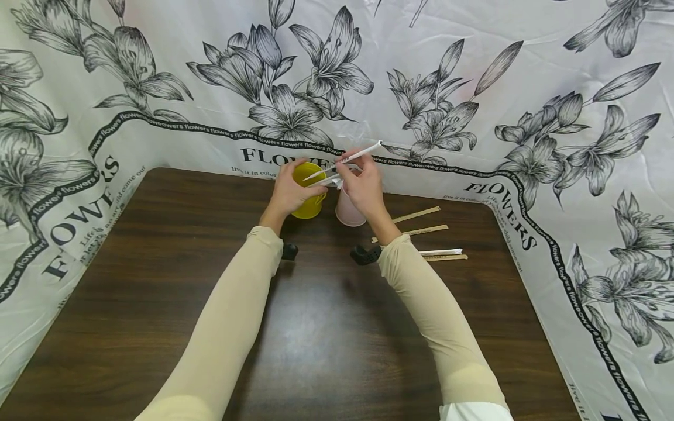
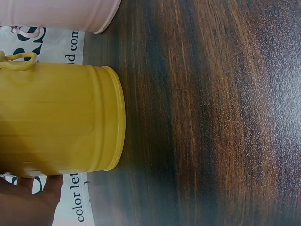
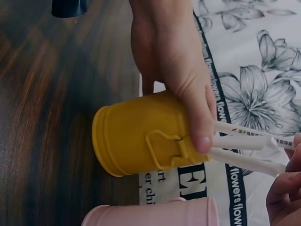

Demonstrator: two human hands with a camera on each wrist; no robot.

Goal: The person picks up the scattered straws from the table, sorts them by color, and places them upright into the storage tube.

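Note:
My left hand (image 1: 286, 196) grips a small yellow metal bucket (image 1: 308, 209) near its rim, fingers round the far side and thumb along the near side. White paper-wrapped straws (image 3: 237, 142) stick out of the bucket's mouth. My right hand (image 1: 367, 184), above the pink bucket (image 1: 348, 211), pinches a long white wrapped straw (image 1: 364, 152) that slants down into the yellow bucket. In the right wrist view, its fingers (image 3: 287, 188) show only at the right edge. The pink bucket stands just right of the yellow one, partly hidden by my right hand.
On the dark wooden table (image 1: 184, 280), right of the buckets, lie several thin brown paper-wrapped sticks (image 1: 421, 214) and a white wrapped straw (image 1: 442, 252). A white flower-printed cloth (image 1: 442, 128) hangs behind the table. Black wrist devices (image 1: 364, 255) sit by both sleeves.

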